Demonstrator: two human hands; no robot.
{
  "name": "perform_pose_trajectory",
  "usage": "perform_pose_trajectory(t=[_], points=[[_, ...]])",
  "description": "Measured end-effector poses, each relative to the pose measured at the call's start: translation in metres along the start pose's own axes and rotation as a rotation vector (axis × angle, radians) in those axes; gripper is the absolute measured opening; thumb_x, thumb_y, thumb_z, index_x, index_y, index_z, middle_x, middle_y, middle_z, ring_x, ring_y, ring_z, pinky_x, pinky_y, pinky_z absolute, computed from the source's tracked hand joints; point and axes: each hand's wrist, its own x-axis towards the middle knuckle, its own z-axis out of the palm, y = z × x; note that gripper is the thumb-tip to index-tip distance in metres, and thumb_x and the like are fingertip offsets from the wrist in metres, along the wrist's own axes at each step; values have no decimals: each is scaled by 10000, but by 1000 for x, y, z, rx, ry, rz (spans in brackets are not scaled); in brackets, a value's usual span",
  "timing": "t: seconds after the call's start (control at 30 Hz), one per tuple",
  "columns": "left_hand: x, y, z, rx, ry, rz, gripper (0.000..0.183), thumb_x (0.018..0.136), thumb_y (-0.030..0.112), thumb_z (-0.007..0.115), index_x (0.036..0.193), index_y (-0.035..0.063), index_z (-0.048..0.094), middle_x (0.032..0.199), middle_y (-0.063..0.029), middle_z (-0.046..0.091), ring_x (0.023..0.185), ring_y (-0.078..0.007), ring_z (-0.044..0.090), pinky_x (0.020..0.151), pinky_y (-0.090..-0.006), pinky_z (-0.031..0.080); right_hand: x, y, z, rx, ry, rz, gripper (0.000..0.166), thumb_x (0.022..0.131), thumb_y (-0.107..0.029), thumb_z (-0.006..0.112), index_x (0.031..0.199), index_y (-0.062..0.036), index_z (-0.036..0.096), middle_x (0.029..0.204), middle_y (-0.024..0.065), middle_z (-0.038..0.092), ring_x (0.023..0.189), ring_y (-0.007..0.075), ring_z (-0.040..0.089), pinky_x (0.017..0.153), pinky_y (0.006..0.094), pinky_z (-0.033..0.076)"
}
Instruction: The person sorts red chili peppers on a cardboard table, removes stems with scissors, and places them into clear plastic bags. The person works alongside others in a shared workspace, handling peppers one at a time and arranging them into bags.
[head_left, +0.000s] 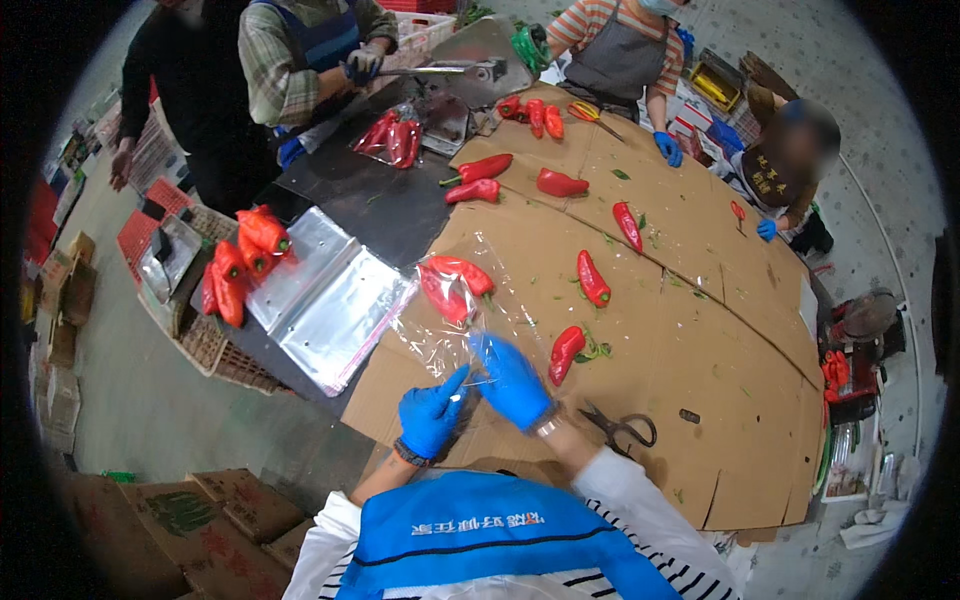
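Observation:
My left hand (430, 418), in a blue glove, pinches the near edge of a clear plastic bag (517, 315). Two red peppers (450, 289) lie toward the far end of this bag, on the cardboard. My right hand (517, 382), also gloved in blue, is at the bag's mouth; motion blur hides how its fingers meet the film. Just right of the bag lie a red pepper (566, 352) with green scraps and another red pepper (593, 279). Dark-handled scissors (619, 430) rest open beside my right wrist.
A stack of clear bags (337, 300) lies left, with several red peppers (244, 259) beyond it. Bagged peppers (390, 139) rest near a metal device (480, 71). More peppers (555, 182) and orange-handled scissors (592, 116) are across the cardboard (712, 390). Co-workers stand around the table.

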Motion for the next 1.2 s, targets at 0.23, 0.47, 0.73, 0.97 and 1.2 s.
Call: perform_pose_trajectory(t=[0.23, 0.47, 0.73, 0.97, 1.2], points=[[-3, -7, 11, 4, 1, -96, 308, 914, 322, 570, 1198, 234, 651, 562, -112, 562, 476, -272, 548, 461, -387, 405, -25, 22, -143, 109, 69, 89, 223, 867, -157, 587, 1054, -86, 686, 1099, 125, 665, 983, 293, 637, 870, 373, 491], [1, -5, 2, -12, -36, -86, 298, 914, 308, 566, 1174, 198, 663, 563, -118, 568, 477, -280, 554, 464, -390, 412, -4, 171, -103, -477, 379, 378, 292, 876, -144, 558, 1163, -107, 595, 1058, 208, 605, 923, 392, 602, 769, 461, 491], [4, 4, -3, -17, -12, -143, 292, 903, 302, 587, 1164, 201, 673, 554, -119, 560, 460, -269, 548, 463, -377, 409, -23, 60, -152, 619, 327, 657, 361, 904, -148, 574, 1252, -52, 578, 1140, 88, 643, 990, 187, 618, 851, 298, 492], [22, 27, -17, 96, 45, 17, 362, 909, 333, 571, 1250, 219, 614, 514, -114, 531, 428, -273, 511, 452, -386, 384, -76, -40, -111, 1018, -223, 672, 424, 950, -147, 507, 1359, -42, 471, 1249, 69, 574, 968, 184, 619, 815, 269, 497], [35, 43, -23, 97, 104, 93, 385, 886, 266, 609, 1264, 196, 603, 544, -125, 546, 449, -285, 526, 458, -393, 375, 21, -7, -3, 1190, 31, 457, 448, 958, -120, 485, 1392, -28, 426, 1316, 45, 513, 1128, 128, 513, 852, 262, 489]])
